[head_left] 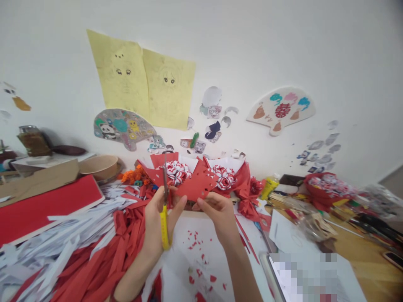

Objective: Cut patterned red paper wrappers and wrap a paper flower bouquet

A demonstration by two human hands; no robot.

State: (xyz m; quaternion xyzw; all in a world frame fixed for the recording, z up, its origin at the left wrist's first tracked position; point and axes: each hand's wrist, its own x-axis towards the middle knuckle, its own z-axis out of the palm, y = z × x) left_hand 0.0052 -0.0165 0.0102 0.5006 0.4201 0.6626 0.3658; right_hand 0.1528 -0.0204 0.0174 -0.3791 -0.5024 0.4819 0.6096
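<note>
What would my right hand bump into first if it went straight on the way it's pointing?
Beyond the red paper your right hand is pinching, probably the red-and-white flowers behind it, though depth is hard to judge from this single view.

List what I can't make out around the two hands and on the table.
All in the head view:
Left hand: some finger ends hidden behind the red paper.
Right hand: likewise, some finger ends behind that paper.
Yellow-handled scissors: blades nearly edge-on, so open or closed is unclear.
Flat device: pixelation covers part; the bottom edge cuts it off.
Dark phone-like item: cut off by the right edge.
</note>
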